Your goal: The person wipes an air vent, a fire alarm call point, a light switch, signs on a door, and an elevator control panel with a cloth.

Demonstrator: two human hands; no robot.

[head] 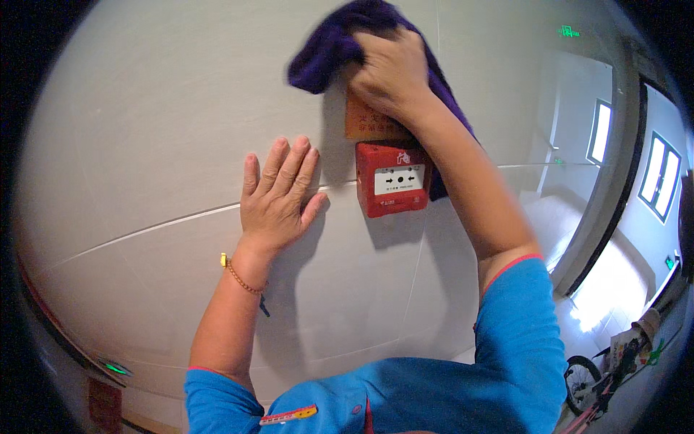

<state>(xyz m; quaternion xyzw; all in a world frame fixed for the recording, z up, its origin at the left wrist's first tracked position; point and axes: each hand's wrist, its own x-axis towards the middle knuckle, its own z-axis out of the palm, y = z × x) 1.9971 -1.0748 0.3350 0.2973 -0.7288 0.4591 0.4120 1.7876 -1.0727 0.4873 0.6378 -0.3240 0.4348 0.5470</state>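
Note:
My right hand (390, 70) grips a bunched dark purple cloth (325, 59) against the tiled wall, over the upper part of an orange sign (374, 122) that bears writing. Part of the cloth hangs down behind my right forearm. Just below the sign a red fire alarm call point (393, 179) with a white panel is mounted on the wall. To its left my left hand (282, 190) lies flat on the wall tiles (162, 163), fingers pointing up and apart, holding nothing. A beaded bracelet circles the left wrist.
On the right, a dark-framed opening (602, 217) leads to a bright area with a window (660, 176). A bicycle (583, 385) stands at the lower right. A green lit sign (115, 368) and a dark red panel (104, 404) show at the lower left.

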